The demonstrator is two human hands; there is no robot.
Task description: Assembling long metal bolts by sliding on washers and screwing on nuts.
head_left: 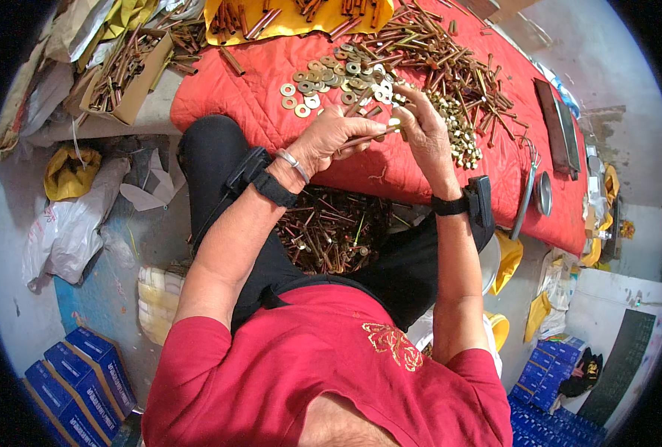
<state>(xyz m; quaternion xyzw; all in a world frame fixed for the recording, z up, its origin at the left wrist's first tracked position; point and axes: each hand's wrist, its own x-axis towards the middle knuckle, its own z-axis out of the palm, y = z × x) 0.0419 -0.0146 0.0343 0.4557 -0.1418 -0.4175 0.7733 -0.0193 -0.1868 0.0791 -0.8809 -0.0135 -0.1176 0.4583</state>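
My left hand (323, 141) is closed around copper-coloured anchor bolts, their ends poking out past the thumb toward the right. The fingertips of my right hand (426, 138) pinch at the end of one bolt (364, 139), where a small brass-coloured nut (395, 124) shows. Both hands are over the near edge of a table with a red quilted cover (234, 97). Just beyond them lies a spread of flat round washers (303, 110). Beside my right hand is a heap of small nuts (465, 153), and farther back a large pile of bolts (461, 74).
Between my legs sits a mass of assembled bolts (331, 238). A yellow cloth (294, 22) with bolts lies at the back, a cardboard box (126, 108) of bolts at left. A dark metal bar (557, 127) rests at right. Blue boxes (78, 387) stand on the floor.
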